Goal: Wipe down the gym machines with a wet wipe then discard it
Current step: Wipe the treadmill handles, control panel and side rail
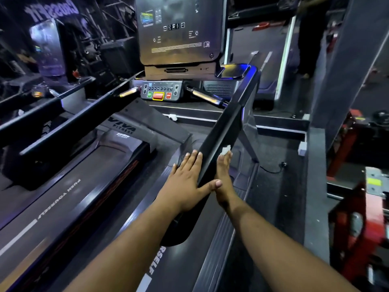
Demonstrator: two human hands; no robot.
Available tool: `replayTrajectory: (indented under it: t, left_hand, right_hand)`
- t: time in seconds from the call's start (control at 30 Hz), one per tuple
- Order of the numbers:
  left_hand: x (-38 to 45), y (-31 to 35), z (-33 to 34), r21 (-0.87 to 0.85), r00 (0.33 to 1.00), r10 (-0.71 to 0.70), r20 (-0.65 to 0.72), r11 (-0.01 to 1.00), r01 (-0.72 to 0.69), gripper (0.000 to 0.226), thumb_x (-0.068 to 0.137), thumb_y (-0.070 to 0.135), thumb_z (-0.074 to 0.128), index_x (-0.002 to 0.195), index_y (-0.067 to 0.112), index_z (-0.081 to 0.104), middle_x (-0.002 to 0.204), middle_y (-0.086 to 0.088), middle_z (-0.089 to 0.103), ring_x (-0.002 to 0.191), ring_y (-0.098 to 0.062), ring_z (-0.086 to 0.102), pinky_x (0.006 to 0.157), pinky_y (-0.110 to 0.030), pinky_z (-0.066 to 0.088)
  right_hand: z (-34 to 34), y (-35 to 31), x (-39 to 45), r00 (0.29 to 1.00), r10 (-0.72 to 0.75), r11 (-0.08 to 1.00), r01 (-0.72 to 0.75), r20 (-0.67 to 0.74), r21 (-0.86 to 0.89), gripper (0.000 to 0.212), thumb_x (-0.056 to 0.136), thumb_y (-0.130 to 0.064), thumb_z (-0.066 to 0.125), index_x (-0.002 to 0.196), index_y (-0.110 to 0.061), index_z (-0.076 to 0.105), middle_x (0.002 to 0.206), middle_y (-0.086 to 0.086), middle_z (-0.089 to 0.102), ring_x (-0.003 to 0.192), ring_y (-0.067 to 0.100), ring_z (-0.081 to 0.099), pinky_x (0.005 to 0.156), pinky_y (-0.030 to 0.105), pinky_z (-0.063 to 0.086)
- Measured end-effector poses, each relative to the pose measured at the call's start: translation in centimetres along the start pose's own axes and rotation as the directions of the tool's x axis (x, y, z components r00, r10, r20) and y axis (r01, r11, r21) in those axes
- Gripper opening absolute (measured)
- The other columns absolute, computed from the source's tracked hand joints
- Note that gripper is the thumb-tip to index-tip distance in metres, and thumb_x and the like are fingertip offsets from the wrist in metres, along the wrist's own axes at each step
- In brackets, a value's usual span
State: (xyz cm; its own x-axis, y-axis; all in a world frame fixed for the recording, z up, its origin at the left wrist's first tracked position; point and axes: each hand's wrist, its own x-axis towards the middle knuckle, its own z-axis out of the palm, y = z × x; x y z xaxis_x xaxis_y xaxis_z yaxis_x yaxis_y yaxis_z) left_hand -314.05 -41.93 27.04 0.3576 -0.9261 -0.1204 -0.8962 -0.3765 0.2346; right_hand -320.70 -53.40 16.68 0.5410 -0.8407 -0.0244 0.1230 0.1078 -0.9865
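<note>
I stand on a black treadmill with its right handrail (pixel 227 123) running from the console down toward me. My left hand (pixel 185 178) lies flat with straight fingers on the rail's inner side, thumb hooked over the top edge. My right hand (pixel 224 175) presses flat against the rail's outer side. A small white wet wipe (pixel 226 149) shows under its fingertips, pressed to the rail.
The console screen (pixel 179 28) and button panel (pixel 162 92) stand ahead. The left handrail (pixel 69 125) and belt (pixel 69 186) lie to the left. Another treadmill (pixel 271 60) is beyond the rail; red equipment (pixel 357 197) stands at the right.
</note>
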Motion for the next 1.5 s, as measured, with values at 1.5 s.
replayTrajectory:
  t: [1.5]
  left_hand:
    - [5.7,0.6,0.8,-0.020,1.000,0.018,-0.003,1.000,-0.018,0.103,0.080,0.091,0.023,0.160,0.036,-0.010,0.159,0.026,-0.023,0.151,-0.002,-0.024,0.123,-0.039,-0.016]
  right_hand:
    - [-1.7,-1.3,5.8,1.000,0.006,0.995,-0.004,0.014,-0.103,0.089,0.094,-0.070,0.026,0.159,-0.025,-0.015,0.161,-0.014,-0.030,0.147,0.003,-0.031,0.124,0.037,-0.015]
